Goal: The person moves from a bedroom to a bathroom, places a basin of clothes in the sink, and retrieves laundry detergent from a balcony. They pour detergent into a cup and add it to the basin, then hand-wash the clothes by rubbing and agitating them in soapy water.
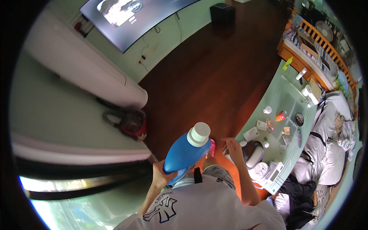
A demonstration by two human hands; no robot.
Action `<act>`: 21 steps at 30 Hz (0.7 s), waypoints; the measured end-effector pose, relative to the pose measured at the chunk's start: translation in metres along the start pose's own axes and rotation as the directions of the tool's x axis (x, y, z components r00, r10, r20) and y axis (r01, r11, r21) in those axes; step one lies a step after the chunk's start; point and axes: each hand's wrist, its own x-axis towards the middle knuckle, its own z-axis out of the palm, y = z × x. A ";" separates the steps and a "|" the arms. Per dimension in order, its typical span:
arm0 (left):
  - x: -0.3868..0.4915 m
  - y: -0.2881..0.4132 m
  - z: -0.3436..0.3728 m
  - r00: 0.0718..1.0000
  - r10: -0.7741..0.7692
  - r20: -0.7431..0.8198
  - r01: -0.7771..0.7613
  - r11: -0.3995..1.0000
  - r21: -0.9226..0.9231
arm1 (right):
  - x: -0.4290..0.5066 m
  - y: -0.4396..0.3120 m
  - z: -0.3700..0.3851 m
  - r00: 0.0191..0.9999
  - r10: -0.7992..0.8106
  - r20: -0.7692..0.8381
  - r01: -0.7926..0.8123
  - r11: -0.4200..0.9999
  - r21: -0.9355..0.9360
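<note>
A blue plastic bottle (184, 152) with a white screw cap (200, 132) is held upright before my body, tilted a little. My left hand (162, 174) grips it low down by its handle side. My right hand (232, 148) is free, its fingers loosely bent, beside the near edge of the glass-topped table (268, 100). A pink slipper (212, 148) shows on the floor behind the bottle. The lower part of the bottle is partly hidden by its own body.
The table bears a red can (281, 116), an ashtray (299, 119), a remote control (299, 138) and small boxes. A red and black vacuum cleaner (133, 123) stands at the left wall. A cushioned sofa (330, 166) lies to the right; a black bin (222, 14) stands farther off.
</note>
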 end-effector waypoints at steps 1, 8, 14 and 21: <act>0.028 0.017 -0.003 1.000 -0.018 0.010 0.017 0.997 0.071 | 0.026 -0.034 0.001 0.989 -0.146 0.027 0.146 0.989 0.000; 0.224 0.101 0.014 0.960 0.280 0.025 -0.281 0.952 0.122 | 0.177 -0.245 -0.012 0.773 -0.620 0.135 0.624 0.705 -0.338; 0.439 0.137 0.043 0.950 0.269 0.161 -0.282 0.957 0.063 | 0.369 -0.336 -0.041 0.818 -0.542 0.194 0.457 0.409 -0.790; 0.694 0.226 0.104 0.805 0.308 0.507 -0.419 0.901 0.118 | 0.556 -0.406 -0.144 0.698 -0.709 0.097 0.419 0.295 -0.859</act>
